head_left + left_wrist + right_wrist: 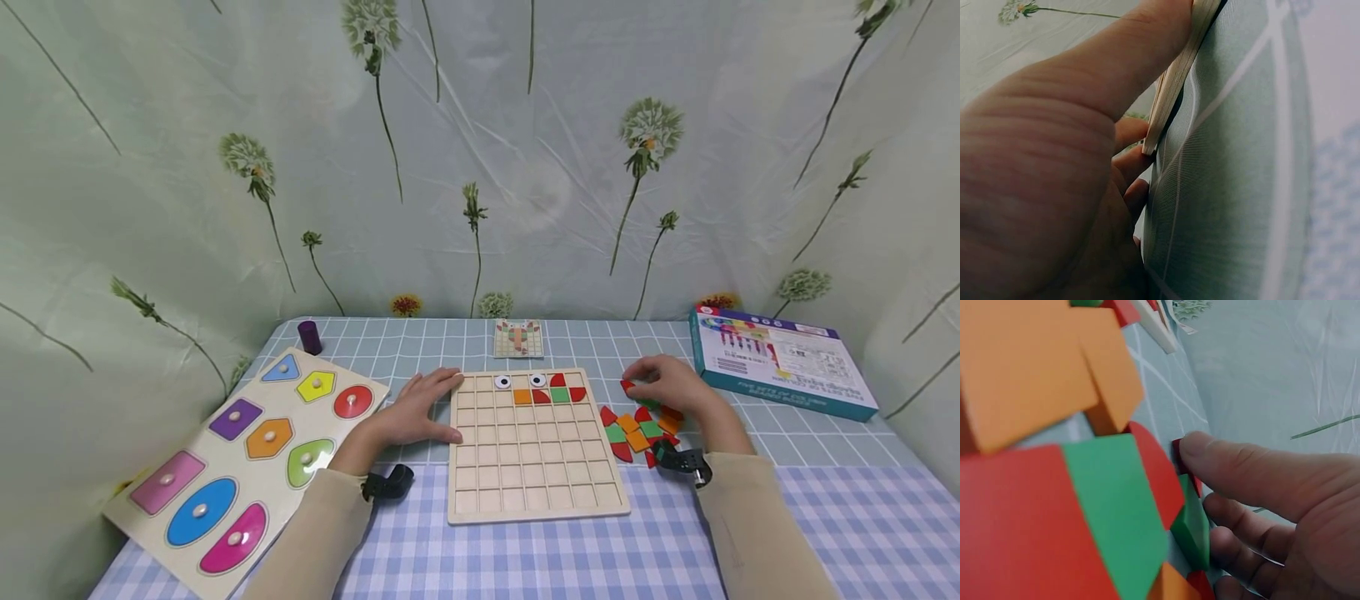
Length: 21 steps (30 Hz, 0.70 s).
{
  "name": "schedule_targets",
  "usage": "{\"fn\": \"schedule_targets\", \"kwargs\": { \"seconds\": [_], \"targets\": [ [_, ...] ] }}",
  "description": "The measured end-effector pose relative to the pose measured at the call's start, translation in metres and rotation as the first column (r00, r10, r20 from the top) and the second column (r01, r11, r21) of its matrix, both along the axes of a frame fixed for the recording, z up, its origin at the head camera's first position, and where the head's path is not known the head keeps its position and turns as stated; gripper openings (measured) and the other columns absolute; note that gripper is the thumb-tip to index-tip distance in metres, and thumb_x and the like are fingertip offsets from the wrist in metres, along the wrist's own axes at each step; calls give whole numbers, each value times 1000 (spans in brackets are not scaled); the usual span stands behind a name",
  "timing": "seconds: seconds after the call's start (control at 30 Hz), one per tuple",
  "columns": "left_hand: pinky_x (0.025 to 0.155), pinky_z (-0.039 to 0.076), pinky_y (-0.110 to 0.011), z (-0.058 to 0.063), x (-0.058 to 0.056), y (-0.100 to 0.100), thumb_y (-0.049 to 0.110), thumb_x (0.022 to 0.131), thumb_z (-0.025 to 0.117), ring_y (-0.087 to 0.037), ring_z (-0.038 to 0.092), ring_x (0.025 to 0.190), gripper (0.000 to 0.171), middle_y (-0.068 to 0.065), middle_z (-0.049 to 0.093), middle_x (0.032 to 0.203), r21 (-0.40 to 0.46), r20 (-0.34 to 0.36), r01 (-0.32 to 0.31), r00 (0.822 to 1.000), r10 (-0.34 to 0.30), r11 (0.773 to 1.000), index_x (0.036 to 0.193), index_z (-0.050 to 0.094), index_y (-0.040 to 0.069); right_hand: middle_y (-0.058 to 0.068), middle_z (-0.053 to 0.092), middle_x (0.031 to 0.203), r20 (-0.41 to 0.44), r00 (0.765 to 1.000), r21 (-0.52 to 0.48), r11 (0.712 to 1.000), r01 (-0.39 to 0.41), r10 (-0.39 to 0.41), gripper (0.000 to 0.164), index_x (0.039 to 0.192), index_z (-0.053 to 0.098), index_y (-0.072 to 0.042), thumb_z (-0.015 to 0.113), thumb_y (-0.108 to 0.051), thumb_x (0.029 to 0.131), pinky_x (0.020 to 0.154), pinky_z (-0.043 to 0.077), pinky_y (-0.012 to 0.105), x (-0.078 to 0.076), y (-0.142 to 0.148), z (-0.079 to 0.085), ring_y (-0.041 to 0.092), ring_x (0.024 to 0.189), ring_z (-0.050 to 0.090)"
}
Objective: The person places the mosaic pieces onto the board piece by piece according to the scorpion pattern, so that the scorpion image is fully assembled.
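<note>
A square wooden grid board (pixel 525 467) lies in the middle of the table. Along its top rows are two round eye pieces (pixel 502 382), an orange square (pixel 522 397), a green tile (pixel 560 396) and several red-cornered tiles. My left hand (pixel 412 410) rests at the board's left side, fingertips by the top corner and thumb (pixel 1141 44) along the edge. To the right of the board, my right hand (pixel 667 385) pinches a red puzzle piece (pixel 627 386) between thumb and fingers, low over loose red, green and orange pieces (pixel 637 437). The hand partly covers that pile.
Behind the board stands a small pattern card (pixel 518 339). A knobbed shape puzzle (pixel 281 500) lies at the left, with a purple cylinder (pixel 309 337) beyond it. At the back right lies a teal box (pixel 780 358). A patterned cloth backdrop (pixel 540 183) hangs behind the table.
</note>
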<state>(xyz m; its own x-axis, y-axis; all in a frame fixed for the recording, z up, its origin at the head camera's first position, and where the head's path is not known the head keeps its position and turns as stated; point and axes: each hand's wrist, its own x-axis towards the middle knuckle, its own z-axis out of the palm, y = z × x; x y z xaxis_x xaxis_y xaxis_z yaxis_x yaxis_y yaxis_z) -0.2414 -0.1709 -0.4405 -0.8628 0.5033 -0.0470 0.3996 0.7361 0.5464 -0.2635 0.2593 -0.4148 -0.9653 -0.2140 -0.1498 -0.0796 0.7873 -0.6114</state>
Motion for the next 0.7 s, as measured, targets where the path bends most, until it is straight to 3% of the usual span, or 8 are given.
{"fn": "schedule_targets", "kwargs": {
  "seconds": [0.37,0.7],
  "targets": [
    [127,5,-58,2,1,0,46,77,82,-32,21,154,98,-9,29,164,4,8,-1,1000,1,1000,156,34,14,21,63,120,-1,999,-21,999,45,-45,26,113,66,-7,73,-19,90,92,55,46,1,-3,-1,34,107,56],
    [127,5,-58,1,1,0,47,77,82,-31,21,154,98,-9,29,164,3,5,3,1000,-3,1000,156,35,14,14,62,104,-33,997,-42,997,71,-72,26,113,63,-6,72,-15,90,82,52,31,1,-7,-1,28,99,55]
  ]
}}
